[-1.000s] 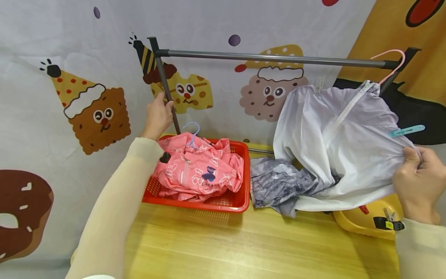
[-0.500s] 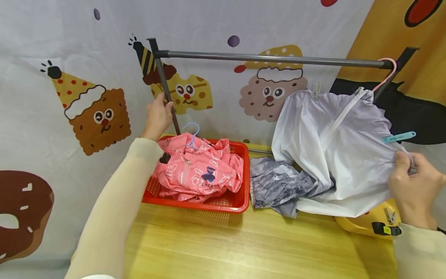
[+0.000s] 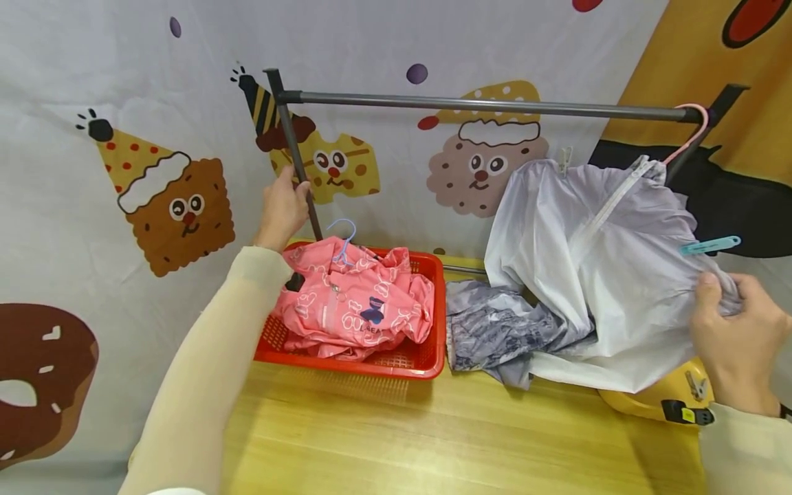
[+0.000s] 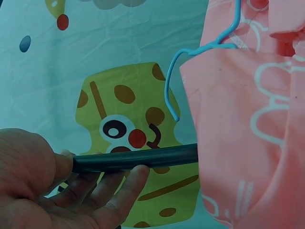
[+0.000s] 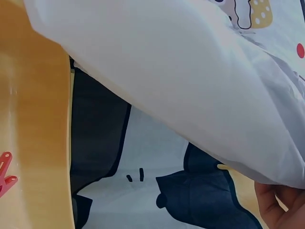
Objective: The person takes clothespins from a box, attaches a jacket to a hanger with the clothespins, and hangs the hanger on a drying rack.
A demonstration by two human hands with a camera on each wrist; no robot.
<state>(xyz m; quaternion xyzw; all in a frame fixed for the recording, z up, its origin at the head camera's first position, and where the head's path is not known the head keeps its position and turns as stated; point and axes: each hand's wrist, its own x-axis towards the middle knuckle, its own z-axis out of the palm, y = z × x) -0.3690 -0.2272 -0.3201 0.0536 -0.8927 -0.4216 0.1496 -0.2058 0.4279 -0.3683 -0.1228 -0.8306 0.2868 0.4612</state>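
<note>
Left hand wrapped round the post, right hand pinching the white garment's edge, that's us! It hangs from its hanger, length dropping downward, just left of our right hand and well apart from our left. Below both hands, the table: basket near the left, tub near the right.

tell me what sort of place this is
Probably an indoor laundry-drying corner, perhaps staged: a dark grey tubular clothes rack stands before a pale cartoon-printed cloth backdrop, with a red perforated plastic basket of pink printed clothing on a yellow wood-grain surface.
</note>
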